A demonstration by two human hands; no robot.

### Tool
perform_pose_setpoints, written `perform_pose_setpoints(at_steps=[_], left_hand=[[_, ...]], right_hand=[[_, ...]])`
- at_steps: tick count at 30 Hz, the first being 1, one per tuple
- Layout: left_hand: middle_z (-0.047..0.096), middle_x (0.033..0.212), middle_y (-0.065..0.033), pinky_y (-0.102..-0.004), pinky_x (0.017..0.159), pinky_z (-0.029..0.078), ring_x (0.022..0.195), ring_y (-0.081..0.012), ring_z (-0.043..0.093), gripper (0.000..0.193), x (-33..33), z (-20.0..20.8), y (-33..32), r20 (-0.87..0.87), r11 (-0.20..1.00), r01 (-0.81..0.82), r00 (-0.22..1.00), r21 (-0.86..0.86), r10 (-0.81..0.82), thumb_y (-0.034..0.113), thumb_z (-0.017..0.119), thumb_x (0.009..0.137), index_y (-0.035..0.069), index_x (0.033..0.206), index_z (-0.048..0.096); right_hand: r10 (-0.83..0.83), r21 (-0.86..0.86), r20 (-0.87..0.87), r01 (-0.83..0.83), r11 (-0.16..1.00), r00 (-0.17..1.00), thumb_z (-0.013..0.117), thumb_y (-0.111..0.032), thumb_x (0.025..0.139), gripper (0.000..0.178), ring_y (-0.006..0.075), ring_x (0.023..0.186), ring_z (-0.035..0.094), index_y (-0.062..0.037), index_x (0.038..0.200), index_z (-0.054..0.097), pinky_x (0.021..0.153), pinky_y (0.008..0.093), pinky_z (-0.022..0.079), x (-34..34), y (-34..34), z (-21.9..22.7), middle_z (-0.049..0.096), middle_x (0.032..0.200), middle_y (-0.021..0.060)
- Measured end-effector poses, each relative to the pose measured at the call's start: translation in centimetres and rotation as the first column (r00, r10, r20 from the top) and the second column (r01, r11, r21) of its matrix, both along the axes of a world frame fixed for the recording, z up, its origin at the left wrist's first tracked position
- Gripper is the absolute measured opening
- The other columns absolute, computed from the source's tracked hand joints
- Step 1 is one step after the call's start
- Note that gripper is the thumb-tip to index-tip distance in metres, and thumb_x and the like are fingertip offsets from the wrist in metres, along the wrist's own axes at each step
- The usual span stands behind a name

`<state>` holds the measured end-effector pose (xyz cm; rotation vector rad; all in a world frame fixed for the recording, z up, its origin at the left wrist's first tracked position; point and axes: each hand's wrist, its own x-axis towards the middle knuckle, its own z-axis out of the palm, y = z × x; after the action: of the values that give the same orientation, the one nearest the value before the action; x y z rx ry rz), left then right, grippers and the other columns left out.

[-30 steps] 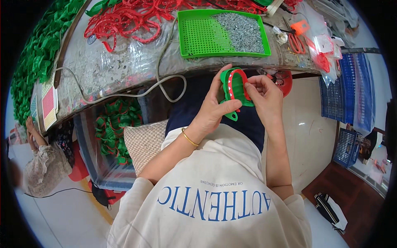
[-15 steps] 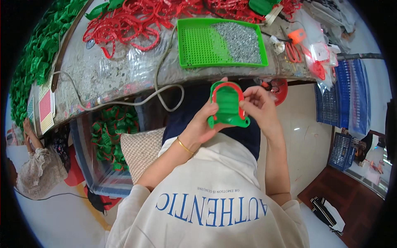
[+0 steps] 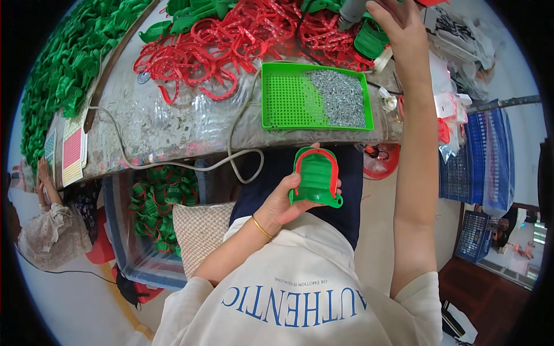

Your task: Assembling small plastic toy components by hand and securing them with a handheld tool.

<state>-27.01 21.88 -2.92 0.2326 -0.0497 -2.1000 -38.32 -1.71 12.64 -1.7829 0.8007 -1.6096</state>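
My left hand [image 3: 285, 199] grips a green ribbed plastic piece [image 3: 316, 176], thumb on its left edge and fingertips showing along the right and top. A red curved strip [image 3: 334, 173] lies inside its rim, forming an arch. My right arm is stretched far forward, and my right hand [image 3: 401, 23] is at the top edge. Its thumb points toward a grey cylindrical tool [image 3: 351, 14]. The other fingers are partly cut off by the frame, so whether they hold the tool is unclear.
A green tray [image 3: 288, 124] of small metal screws stands on the worktable [image 3: 173, 130]. Behind it lie heaped red strips [image 3: 231, 40], with green pieces [image 3: 63, 63] at left. A grey cable [image 3: 167, 165] crosses the table edge. A bin [image 3: 124, 242] holds assembled pieces. Another person [image 3: 49, 233] sits at left.
My right hand has left the green piece and reached forward to the top right. My left hand still holds the piece, now lower in view. The view has tilted, bringing the grey tool into sight.
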Motion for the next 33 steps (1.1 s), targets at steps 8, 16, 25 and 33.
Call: perform_pose_setpoints(at_steps=[8, 16, 25, 33], left_hand=[[0.048, 0.129, -0.0131, -0.0497, 0.097, 0.044, 0.114, -0.0339, 0.053, 0.086, 0.6, -1.1, -0.7, -0.063, 1.000, -0.002, 0.998, -0.011, 0.001, 0.042, 0.074, 0.072, 0.029, 0.144, 0.028], [0.049, 0.129, -0.0216, -0.0501, 0.102, 0.041, 0.119, -0.0352, 0.051, 0.078, 0.7, -3.0, -1.2, -0.145, 0.999, -0.053, 0.988, 0.013, 0.054, 0.042, 0.068, 0.080, 0.023, 0.144, 0.027], [0.049, 0.129, -0.0234, -0.0492, 0.102, 0.042, 0.119, -0.0355, 0.051, 0.077, 0.9, -3.1, -1.3, -0.117, 0.995, -0.088, 0.989, 0.039, 0.092, 0.043, 0.067, 0.081, 0.017, 0.143, 0.030], [0.049, 0.128, -0.0261, -0.0471, 0.103, 0.042, 0.119, -0.0348, 0.052, 0.078, 0.9, -4.1, -1.5, -0.146, 0.995, -0.042, 0.988, 0.091, 0.055, 0.044, 0.066, 0.080, 0.000, 0.137, 0.035]], right_hand=[[0.745, 0.407, 0.108, -0.713, 0.571, 0.658, 0.072, -0.018, 0.081, 0.056, 0.0177, 0.098, 0.058, -0.0028, 0.129, 0.047, 0.080, 0.0322, 0.048, -2.4, -0.2, 2.1, 0.059, 0.108, 0.0065], [0.779, 0.399, 0.128, -0.751, 0.526, 0.614, 0.067, -0.034, 0.085, 0.039, 0.0103, 0.056, 0.045, -0.0091, 0.109, 0.049, 0.064, 0.0274, 0.039, -1.9, 4.3, 2.2, 0.042, 0.064, -0.0028], [0.148, 0.297, 0.220, -0.211, 0.931, 0.964, 0.062, 0.002, 0.082, 0.014, 0.0119, 0.051, 0.047, 0.0031, 0.093, 0.055, 0.051, 0.0280, 0.040, 4.2, 6.3, -6.9, 0.051, 0.063, 0.0040], [0.055, 0.297, 0.193, -0.112, 0.948, 0.980, 0.060, 0.000, 0.085, 0.010, 0.0115, 0.054, 0.051, 0.0016, 0.093, 0.056, 0.053, 0.0258, 0.043, 5.2, 5.2, -11.1, 0.052, 0.064, 0.0029]])
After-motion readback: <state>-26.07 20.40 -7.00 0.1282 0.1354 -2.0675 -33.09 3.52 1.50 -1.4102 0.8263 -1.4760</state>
